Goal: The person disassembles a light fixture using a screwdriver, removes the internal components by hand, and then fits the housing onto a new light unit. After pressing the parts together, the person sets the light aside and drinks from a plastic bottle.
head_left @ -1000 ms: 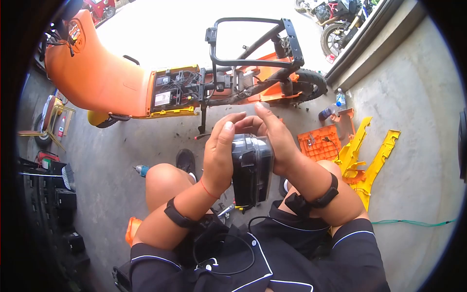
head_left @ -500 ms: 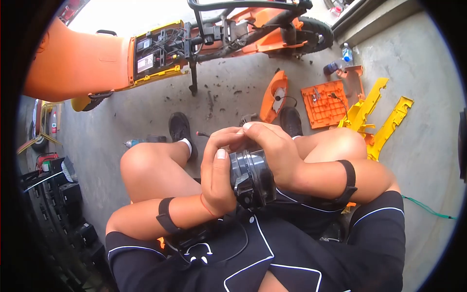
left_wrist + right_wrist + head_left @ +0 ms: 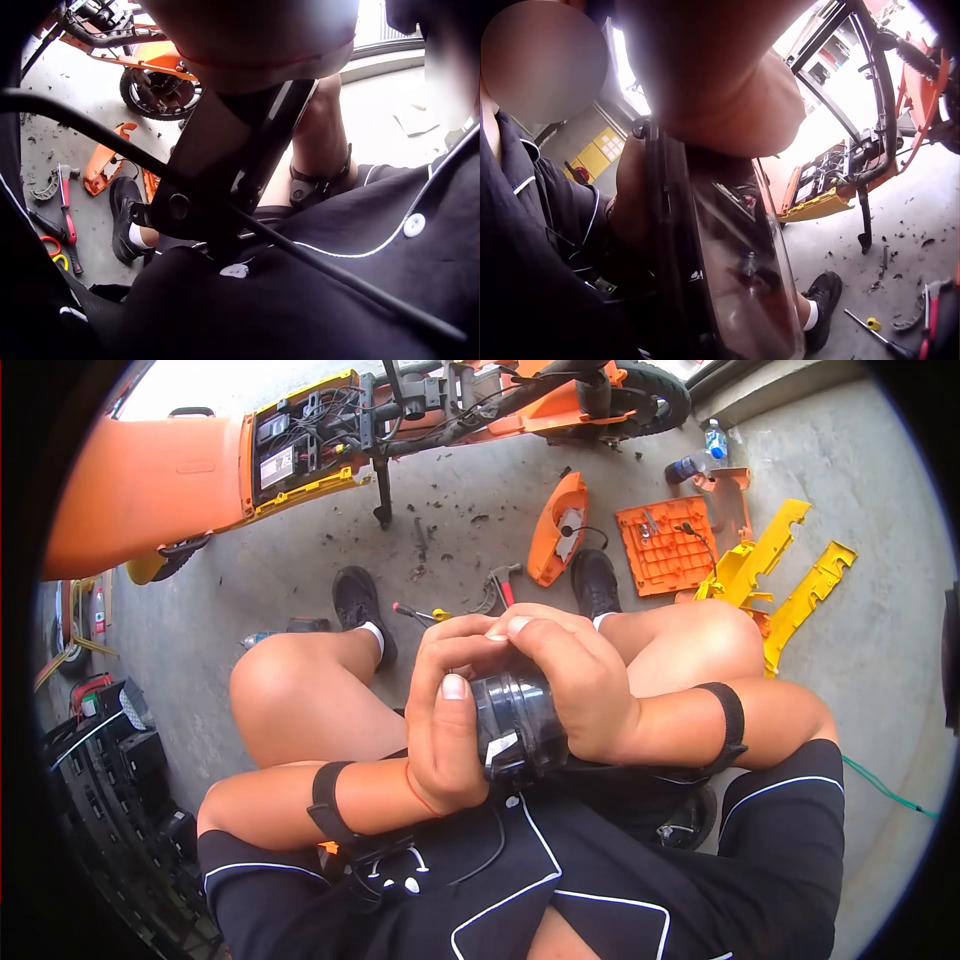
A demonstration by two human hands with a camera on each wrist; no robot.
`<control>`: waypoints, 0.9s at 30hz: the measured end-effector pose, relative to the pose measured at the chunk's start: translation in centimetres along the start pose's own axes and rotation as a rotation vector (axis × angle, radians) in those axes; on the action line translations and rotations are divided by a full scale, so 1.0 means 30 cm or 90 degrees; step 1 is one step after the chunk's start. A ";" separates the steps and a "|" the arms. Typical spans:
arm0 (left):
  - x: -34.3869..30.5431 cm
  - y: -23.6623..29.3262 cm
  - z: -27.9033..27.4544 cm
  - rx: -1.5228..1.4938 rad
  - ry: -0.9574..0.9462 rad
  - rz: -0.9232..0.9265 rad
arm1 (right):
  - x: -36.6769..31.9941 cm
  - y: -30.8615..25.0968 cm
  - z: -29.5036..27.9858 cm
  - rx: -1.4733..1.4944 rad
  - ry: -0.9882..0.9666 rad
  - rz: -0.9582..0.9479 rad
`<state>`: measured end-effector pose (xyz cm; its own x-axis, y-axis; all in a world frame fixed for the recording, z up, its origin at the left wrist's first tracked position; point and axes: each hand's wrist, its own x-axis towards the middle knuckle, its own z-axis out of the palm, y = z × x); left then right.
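The left hand (image 3: 445, 720) and right hand (image 3: 590, 695) are gripping a clear-fronted black housing (image 3: 520, 710), apart from the orange bike (image 3: 150, 485). The bike is standing partly stripped — wiring (image 3: 310, 435) showing, yellow panels (image 3: 775, 555) and an orange panel (image 3: 665, 545) lying near it — with the housing and panels remaining unattached.

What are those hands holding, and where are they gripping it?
A glossy dark unit, held by its opposite sides between the left hand and right hand.
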<state>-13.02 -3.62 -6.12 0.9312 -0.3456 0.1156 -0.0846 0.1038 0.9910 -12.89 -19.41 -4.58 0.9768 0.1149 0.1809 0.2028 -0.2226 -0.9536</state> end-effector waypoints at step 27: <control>0.398 -0.042 -0.091 -0.171 0.109 -0.244 | 0.333 0.181 -0.042 0.560 0.326 0.408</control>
<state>-0.85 -5.34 -6.16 0.9240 -0.2504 -0.2890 0.3490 0.2436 0.9049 -1.94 -20.69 -7.64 0.8376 -0.2175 -0.5012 -0.2514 0.6611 -0.7069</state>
